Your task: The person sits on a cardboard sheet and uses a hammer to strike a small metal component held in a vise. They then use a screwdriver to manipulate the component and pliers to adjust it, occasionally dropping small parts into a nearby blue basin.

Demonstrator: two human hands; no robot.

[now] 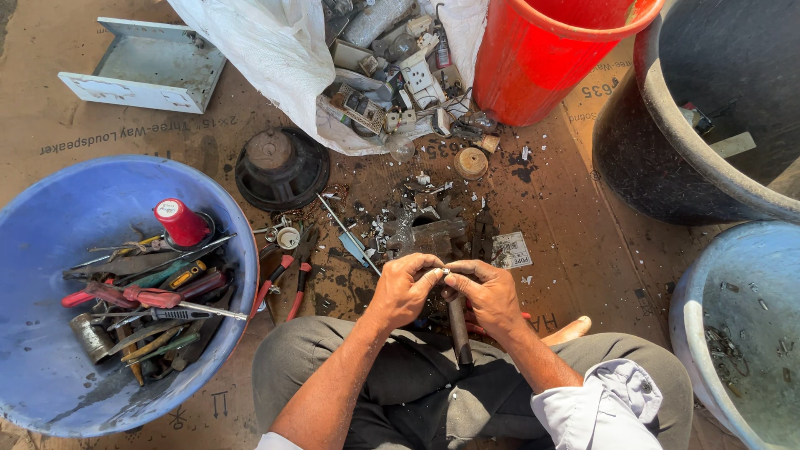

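My left hand (406, 287) and my right hand (487, 293) meet in front of my knees, fingertips pinched together on a small pale piece (446, 271); what it is I cannot make out. A dark metal rod-like tool (459, 332) runs down from under my right hand between my legs, and that hand grips it. Just beyond my hands lies a heavy dark metal block (429, 236) amid broken bits of plastic and metal on the cardboard floor.
A blue basin (50, 225) of screwdrivers, pliers and a red can sits left. Red-handled pliers (283, 279) and a black speaker (279, 167) lie near it. A white sack (267, 50) spills electrical scrap; a red bucket (542, 58), black tub (642, 150) and pale blue tub (708, 300) stand right.
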